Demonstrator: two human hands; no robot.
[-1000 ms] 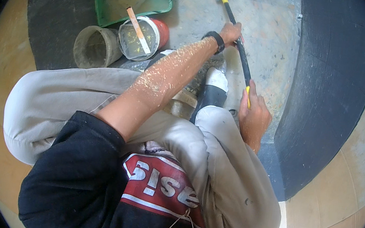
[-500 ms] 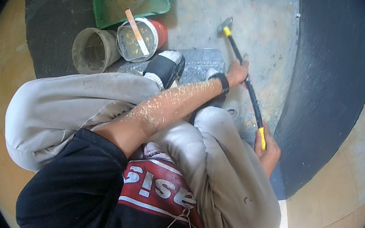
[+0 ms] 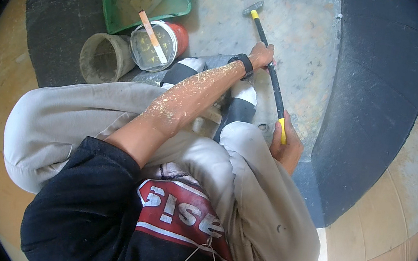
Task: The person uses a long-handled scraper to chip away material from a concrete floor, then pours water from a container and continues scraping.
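Observation:
Both my hands are closed around a long-handled scraper (image 3: 277, 91) with a black shaft, yellow bands and a wide grey metal blade. My left hand (image 3: 261, 55) wraps the shaft partway up, a dark watch on that wrist. At the yellow butt end, beside my right knee, my right hand (image 3: 288, 143) grips the handle. The blade (image 3: 253, 8) lies at the far end, over a grey, stained floor (image 3: 301, 43); whether it touches the floor, I cannot tell. Pale yellow specks cover my left forearm.
A green tray (image 3: 188, 4) at the far left holds murky liquid and a white-bladed tool. Nearer stand a red-and-white bucket (image 3: 179, 39) with a flat stick across it and a dirty grey bucket (image 3: 87, 60). Dark curved surfaces (image 3: 372, 97) flank the floor.
Both hands and the scraper have shifted left and away from me, the blade moving farther out. My grip stays closed on it, and my right foot shows more.

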